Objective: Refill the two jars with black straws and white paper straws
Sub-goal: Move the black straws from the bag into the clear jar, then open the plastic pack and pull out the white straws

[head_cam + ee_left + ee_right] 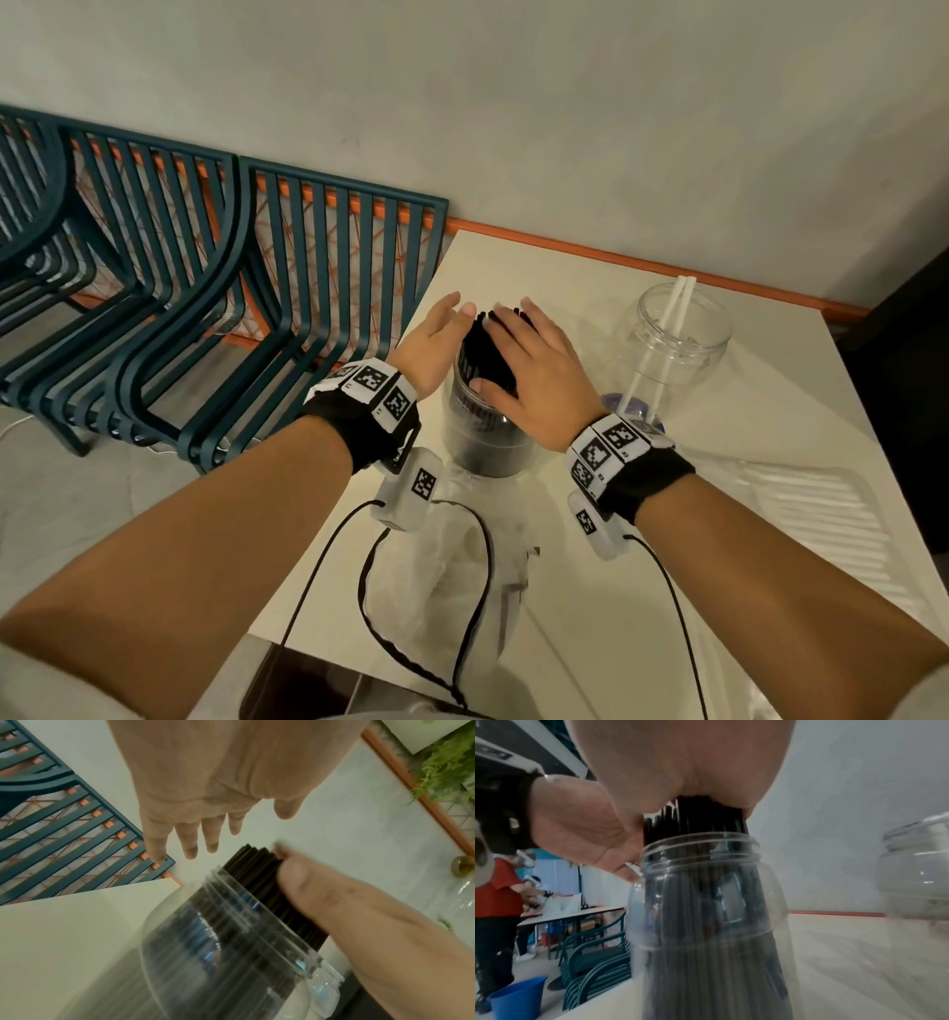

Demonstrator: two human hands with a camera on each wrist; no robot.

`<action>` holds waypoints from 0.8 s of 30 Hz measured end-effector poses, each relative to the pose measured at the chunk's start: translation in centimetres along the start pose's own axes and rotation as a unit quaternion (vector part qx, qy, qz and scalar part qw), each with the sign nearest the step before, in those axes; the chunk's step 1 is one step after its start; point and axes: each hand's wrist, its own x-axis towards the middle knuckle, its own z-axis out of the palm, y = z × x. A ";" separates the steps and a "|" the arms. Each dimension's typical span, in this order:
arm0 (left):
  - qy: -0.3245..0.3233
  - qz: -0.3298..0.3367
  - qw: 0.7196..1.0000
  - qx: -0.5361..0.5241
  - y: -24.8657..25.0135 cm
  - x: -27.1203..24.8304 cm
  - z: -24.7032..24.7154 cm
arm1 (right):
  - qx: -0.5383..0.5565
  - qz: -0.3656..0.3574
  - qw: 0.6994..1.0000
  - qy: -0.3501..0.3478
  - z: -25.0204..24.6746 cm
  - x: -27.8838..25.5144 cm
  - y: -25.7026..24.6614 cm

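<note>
Right hand [529,370] presses flat, fingers straight, on the black straws [488,354] in the near jar [488,437]; left hand [431,349] open beside it.

A clear plastic jar [488,437] stood upright near the white table's left edge, packed with a tight bundle of black straws [485,344] whose tops rose above its threaded mouth. To its right, apart, a second clear jar [683,339] stood upright holding only two white paper straws [667,329], leaning against the rim.
</note>
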 end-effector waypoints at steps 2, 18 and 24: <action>-0.017 -0.011 1.000 0.008 -0.6 -0.4 -0.2 | -0.028 -0.003 0.999 -0.023 0.4 0.3 -0.2; -0.037 -0.011 0.999 -0.010 -1.8 -2.5 -0.7 | -0.026 0.047 0.998 -0.035 0.0 0.6 -1.7; 0.020 -0.021 0.999 -0.043 -7.3 -6.1 -4.3 | 0.103 0.076 0.988 0.083 -1.9 -1.2 1.3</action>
